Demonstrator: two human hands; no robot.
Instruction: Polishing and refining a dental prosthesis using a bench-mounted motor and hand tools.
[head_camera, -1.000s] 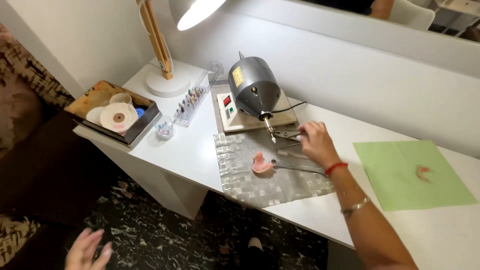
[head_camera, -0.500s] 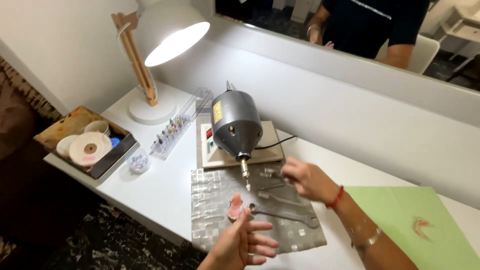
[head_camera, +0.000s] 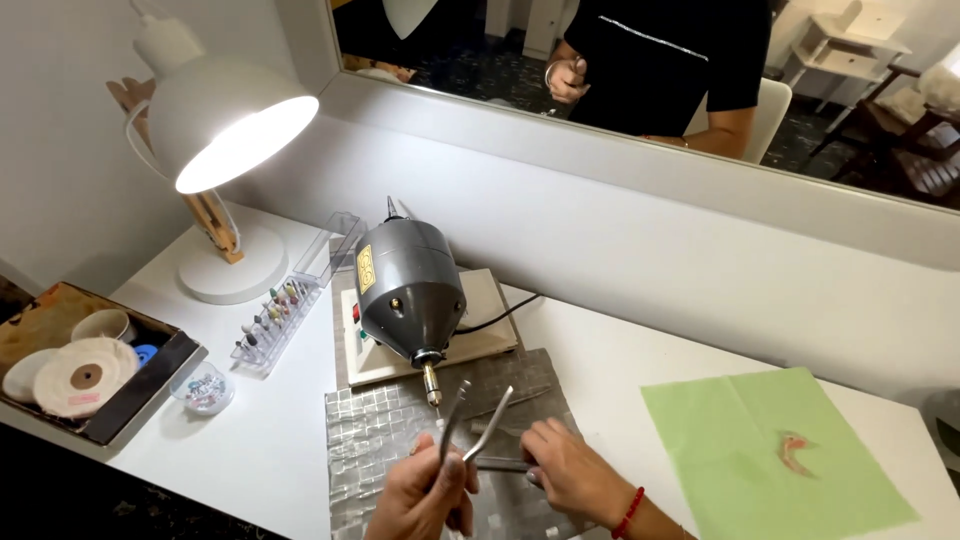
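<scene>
While the lamp (head_camera: 225, 125) shines down from the far left, two thin metal tools (head_camera: 478, 425) are held up at the near edge of the white table (head_camera: 640, 365). They are gripped in the closed left hand (head_camera: 425, 497), and their tips point up toward the small spindle of the grey motor (head_camera: 408, 290). Another metal piece (head_camera: 498, 464) is pressed down on the shiny foil mat (head_camera: 385, 430) under the bent fingers of the right hand (head_camera: 570, 475). Harm could be done if the spindle is spinning, because the tool tips are held very near it and could be caught. A pink piece (head_camera: 792, 450) is left well apart on the green sheet (head_camera: 775, 455) at the right.
</scene>
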